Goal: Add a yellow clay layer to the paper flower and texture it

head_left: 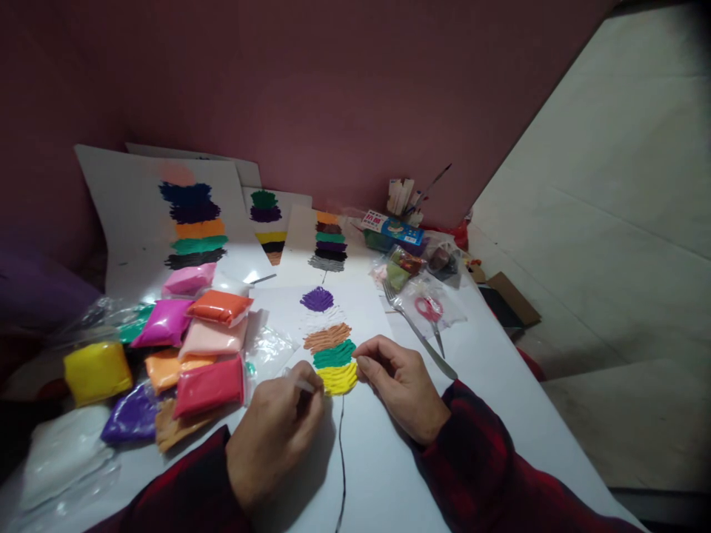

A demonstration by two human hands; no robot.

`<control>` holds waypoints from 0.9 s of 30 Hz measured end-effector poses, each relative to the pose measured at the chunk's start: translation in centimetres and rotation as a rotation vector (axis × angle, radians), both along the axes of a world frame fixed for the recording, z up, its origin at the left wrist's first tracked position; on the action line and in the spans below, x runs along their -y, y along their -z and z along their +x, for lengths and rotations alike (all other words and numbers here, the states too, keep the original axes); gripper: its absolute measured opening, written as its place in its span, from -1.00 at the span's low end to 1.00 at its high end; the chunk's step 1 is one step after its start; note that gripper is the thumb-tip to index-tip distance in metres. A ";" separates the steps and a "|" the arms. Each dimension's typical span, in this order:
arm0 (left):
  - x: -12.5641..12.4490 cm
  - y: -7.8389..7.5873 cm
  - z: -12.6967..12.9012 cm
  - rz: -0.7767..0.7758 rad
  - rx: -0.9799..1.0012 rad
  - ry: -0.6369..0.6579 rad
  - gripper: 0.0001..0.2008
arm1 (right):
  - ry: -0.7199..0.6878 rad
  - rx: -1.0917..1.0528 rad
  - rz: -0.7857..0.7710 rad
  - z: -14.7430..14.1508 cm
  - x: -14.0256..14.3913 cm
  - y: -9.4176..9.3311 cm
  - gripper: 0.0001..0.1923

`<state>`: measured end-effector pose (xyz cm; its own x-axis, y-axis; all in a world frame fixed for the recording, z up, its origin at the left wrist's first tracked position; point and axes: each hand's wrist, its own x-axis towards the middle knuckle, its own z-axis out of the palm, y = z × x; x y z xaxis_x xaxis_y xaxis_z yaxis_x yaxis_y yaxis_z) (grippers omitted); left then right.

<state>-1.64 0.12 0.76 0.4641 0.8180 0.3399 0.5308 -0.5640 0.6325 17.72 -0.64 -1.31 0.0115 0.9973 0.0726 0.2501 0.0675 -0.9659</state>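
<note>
Yellow clay band [338, 379] forms the bottom stripe of a striped clay leaf [329, 342] on white paper [378, 444] at table centre, below green, brown, white and purple bands; the left hand [272, 437] is closed around a thin white stick-like tool [300, 383] whose tip lies at the band's left edge, and the right hand [403, 385] rests beside the band's right edge, fingers curled together, thumb and forefinger tips touching the clay. Bagged clay packs [189, 348] in many colours lie heaped to the left, a metal fork [419, 337] and red-handled scissors [430, 311] lie to the right, and finished striped leaf sheets [192, 222] lean against the maroon wall behind.
</note>
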 end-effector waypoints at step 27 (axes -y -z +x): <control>-0.2 -0.4 -0.4 0.072 0.033 -0.069 -0.84 | 0.005 -0.008 -0.017 -0.1 0.0 0.1 -0.89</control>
<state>-2.00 0.32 1.17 0.3950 0.8206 0.4130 0.5492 -0.5713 0.6099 17.67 -0.63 -1.37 0.0167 0.9983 0.0556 0.2428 0.0499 -0.9688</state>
